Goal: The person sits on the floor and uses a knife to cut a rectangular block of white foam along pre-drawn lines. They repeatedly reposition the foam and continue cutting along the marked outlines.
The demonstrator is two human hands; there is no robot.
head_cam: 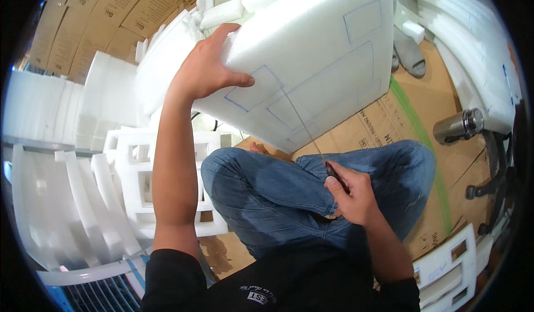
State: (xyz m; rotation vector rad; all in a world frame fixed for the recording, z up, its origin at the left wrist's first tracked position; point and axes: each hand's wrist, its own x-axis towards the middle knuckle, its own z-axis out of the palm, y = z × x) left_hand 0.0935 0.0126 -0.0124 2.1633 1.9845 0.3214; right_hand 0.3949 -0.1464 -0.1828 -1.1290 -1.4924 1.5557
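A thick white foam block (317, 57) stands tilted in front of my crossed legs. Blue pen rectangles are drawn on the side facing me. My left hand (212, 65) grips its upper left edge, the thumb lying on the drawn face beside one rectangle. In my right hand (352, 195) is the dark handle of a long thin blade (303, 126). The blade slants up and left, and its far end meets the foam at the corner area of the left rectangle. Whether the tip has entered the foam I cannot tell.
Cut foam frames with openings lie left (167, 182) and lower right (446, 274). Foam sheets (41, 107) are stacked at left, cardboard boxes (112, 15) behind. A metal flask (458, 126) and a grey slipper (411, 55) rest at right on the cardboard floor covering (417, 99).
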